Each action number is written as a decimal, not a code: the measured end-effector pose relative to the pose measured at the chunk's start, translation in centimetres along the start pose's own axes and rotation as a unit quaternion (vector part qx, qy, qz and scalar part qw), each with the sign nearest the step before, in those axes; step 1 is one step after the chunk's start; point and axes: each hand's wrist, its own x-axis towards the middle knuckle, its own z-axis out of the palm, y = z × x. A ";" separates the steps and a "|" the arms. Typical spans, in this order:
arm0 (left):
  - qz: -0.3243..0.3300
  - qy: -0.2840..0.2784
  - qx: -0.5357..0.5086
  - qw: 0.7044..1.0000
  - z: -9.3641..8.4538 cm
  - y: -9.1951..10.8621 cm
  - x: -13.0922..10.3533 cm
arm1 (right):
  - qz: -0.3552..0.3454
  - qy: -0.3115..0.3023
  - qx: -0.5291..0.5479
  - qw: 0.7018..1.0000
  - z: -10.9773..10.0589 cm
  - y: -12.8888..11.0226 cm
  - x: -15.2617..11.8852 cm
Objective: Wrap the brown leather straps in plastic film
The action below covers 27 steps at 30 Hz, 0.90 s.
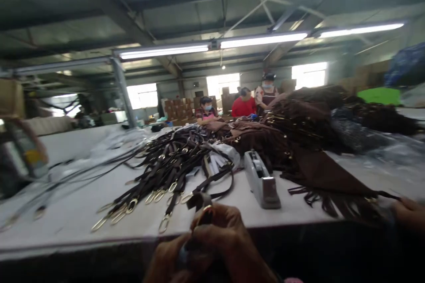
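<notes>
Near the bottom centre, my left hand [171, 256] and my right hand [229, 241] are close together at the table's front edge. Both have their fingers closed around a dark strap [199, 201] with a gold-coloured metal ring [207, 208]. The strap's short end sticks up above the fingers. Just beyond lies a heap of dark straps [166, 159] with metal clasps. A grey tape dispenser [262, 181] stands to the right of the heap. The lower part of the held strap is hidden by my fingers.
Brown fringed pieces [332, 172] are piled on the white table [299, 208] at the right. Another person's hand [410, 212] touches one at the right edge. Clear plastic [392, 154] lies behind. Several people are at the far side, near stacked boxes [179, 108].
</notes>
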 end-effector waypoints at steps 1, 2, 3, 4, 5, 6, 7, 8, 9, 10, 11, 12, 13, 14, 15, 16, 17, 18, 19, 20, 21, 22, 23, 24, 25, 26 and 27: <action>-0.020 0.000 -0.033 0.999 -0.2 0.3 -0.7 | -0.009 0.019 -0.003 1.000 -0.5 -0.1 -0.1; -0.043 -0.011 -0.068 0.997 -0.2 0.6 -1.0 | -0.003 0.025 -0.001 1.000 -1.0 -0.3 -0.3; -0.066 -0.038 -0.106 0.991 0.0 0.9 -0.9 | -0.003 0.023 0.003 1.000 -1.4 -0.6 -0.4; -0.082 -0.083 -0.156 0.981 0.3 1.1 -0.7 | -0.001 0.014 0.005 1.000 -1.8 -0.9 -0.5; -0.100 -0.120 -0.201 0.967 0.6 1.2 -0.3 | 0.003 -0.003 0.006 1.000 -2.2 -1.2 -0.6; -0.107 -0.157 -0.238 0.953 0.9 1.1 0.1 | 0.006 -0.024 0.006 1.000 -2.5 -1.4 -0.7; -0.112 -0.186 -0.268 0.939 1.2 1.0 0.5 | 0.010 -0.045 0.003 0.999 -2.9 -1.6 -0.8; -0.116 -0.204 -0.288 0.928 1.6 0.8 0.7 | 0.015 -0.062 0.000 0.998 -3.1 -1.7 -0.8; -0.119 -0.213 -0.300 0.922 1.8 0.5 0.9 | 0.017 -0.070 -0.005 0.997 -3.3 -1.9 -0.8; -0.123 -0.212 -0.307 0.920 2.0 0.3 1.0 | 0.019 -0.070 -0.012 0.997 -3.5 -2.0 -0.9; -0.125 -0.203 -0.311 0.920 2.1 0.2 1.1 | 0.018 -0.063 -0.020 0.998 -3.7 -2.1 -0.9; -0.122 -0.191 -0.314 0.922 2.2 0.0 1.2 | 0.016 -0.052 -0.029 0.998 -3.8 -2.2 -0.9; -0.117 -0.179 -0.318 0.924 2.2 -0.1 1.3 | 0.013 -0.042 -0.037 0.998 -3.8 -2.4 -0.9; -0.109 -0.170 -0.320 0.925 2.1 -0.2 1.4 | 0.011 -0.036 -0.044 0.998 -3.9 -2.6 -0.9; -0.100 -0.169 -0.319 0.927 1.9 -0.3 1.5 | 0.007 -0.033 -0.049 0.998 -3.9 -2.7 -1.0; -0.091 -0.177 -0.312 0.929 1.7 -0.5 1.5 | 0.001 -0.035 -0.056 0.998 -3.9 -2.9 -1.0; -0.082 -0.190 -0.297 0.932 1.5 -0.7 1.5 | -0.006 -0.035 -0.064 0.997 -4.0 -3.0 -1.0; -0.074 -0.203 -0.279 0.936 1.3 -1.0 1.5 | -0.012 -0.033 -0.072 0.997 -4.0 -3.1 -1.1; -0.067 -0.213 -0.259 0.940 1.1 -1.3 1.4 | -0.020 -0.028 -0.081 0.996 -4.1 -3.2 -1.1; -0.063 -0.217 -0.241 0.944 1.0 -1.6 1.2 | -0.026 -0.020 -0.088 0.996 -4.1 -3.2 -1.2; -0.063 -0.212 -0.226 0.949 1.0 -1.9 1.0 | -0.028 -0.010 -0.092 0.995 -4.2 -3.2 -1.3; -0.063 -0.199 -0.214 0.954 1.0 -2.1 0.7 | -0.029 0.003 -0.094 0.995 -4.2 -3.2 -1.4; -0.064 -0.178 -0.202 0.961 0.9 -2.3 0.5 | -0.027 0.015 -0.094 0.995 -4.1 -3.2 -1.5; -0.062 -0.154 -0.186 0.968 0.9 -2.5 0.3 | -0.025 0.028 -0.094 0.995 -4.0 -3.1 -1.6; -0.055 -0.130 -0.169 0.976 0.9 -2.5 0.1 | -0.023 0.042 -0.095 0.994 -3.9 -3.1 -1.6; -0.044 -0.109 -0.149 0.982 0.9 -2.5 -0.1 | -0.023 0.055 -0.096 0.994 -3.8 -3.0 -1.7; -0.031 -0.095 -0.127 0.987 0.8 -2.4 -0.3 | -0.026 0.069 -0.097 0.993 -3.7 -3.0 -1.7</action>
